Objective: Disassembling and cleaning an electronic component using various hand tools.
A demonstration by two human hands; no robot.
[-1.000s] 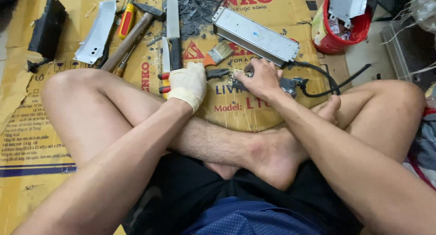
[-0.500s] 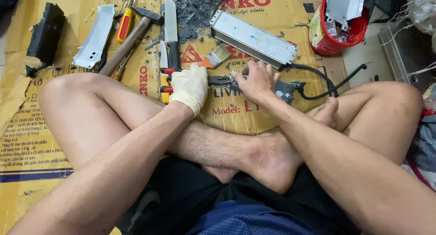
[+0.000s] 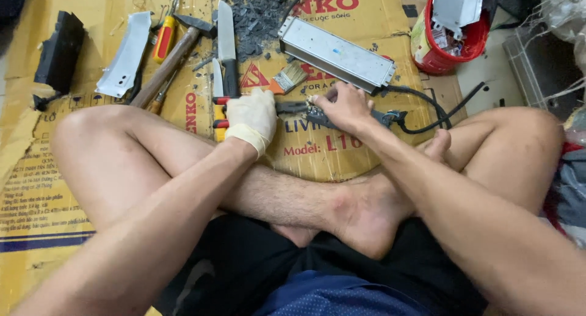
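1. At the centre of the frame, just above the crossed legs, the left hand (image 3: 251, 116) wears a pale glove and is closed around the red-and-yellow handles of a pair of pliers (image 3: 218, 111); the jaws run right toward the other hand.
2. Just right of it, the right hand (image 3: 343, 107) is bare, fingers curled down and pinching a small dark part (image 3: 317, 116) against the cardboard sheet (image 3: 317, 154). How firm the pinch is I cannot tell.
3. Judging from this, the step is gripping or cutting the part with the pliers. It would go best with the part pressed flat, fingertips back from the jaws, and a slow squeeze.
4. The black cable (image 3: 427, 111) trails right from the part; slack there should prevent tugging.
5. Above the hands lies a long silver metal box (image 3: 336, 53), with a small brush (image 3: 290, 78) and a knife (image 3: 226, 47) to its left.
6. Farther upper left are a hammer (image 3: 171, 57) and a bent metal plate (image 3: 127, 57); upper right, a red bucket (image 3: 442, 60).
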